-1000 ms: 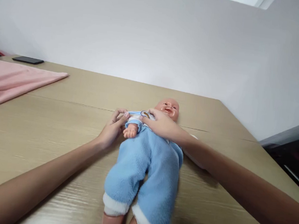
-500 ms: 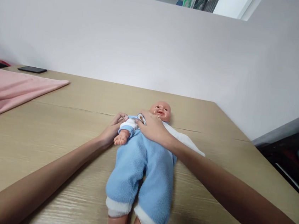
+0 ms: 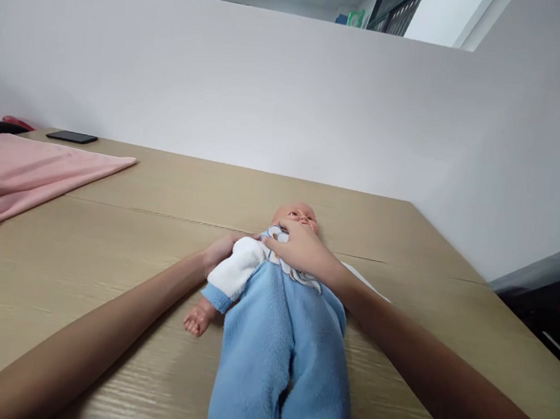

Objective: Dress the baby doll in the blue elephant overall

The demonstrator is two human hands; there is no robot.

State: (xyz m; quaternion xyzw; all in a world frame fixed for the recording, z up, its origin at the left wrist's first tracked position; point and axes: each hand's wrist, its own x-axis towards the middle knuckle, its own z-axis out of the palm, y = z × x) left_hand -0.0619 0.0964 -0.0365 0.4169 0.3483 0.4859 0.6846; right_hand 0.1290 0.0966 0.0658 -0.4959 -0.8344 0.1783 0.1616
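Doll: lies on its back mid-desk, head away from the person, between the hands.
Dressing: this looks like the step in hand, the top being settled at shoulder and chest.
Shoulder cloth: the next move probably calls for a steady chest while the cloth is eased smooth, without dragging the doll.
Pink cloth: far left on the desk, well apart from the doll.
Phone: just behind the pink cloth.
Left hand: at the doll's shoulder, behind the sleeve; its fingers are mostly hidden, so I cannot tell whether they grip.
Sleeve: runs down beside the trousers; half a second ago it is shorter in view, the arm nearer the chest.
Trousers: now cut off by the bottom edge; earlier, their white cuffs show.
Right hand: over the chest and bib, thumb and forefinger apart; any hold is unclear. It now overlaps the chin.
White cloth: beyond the right forearm, less of it visible than before.
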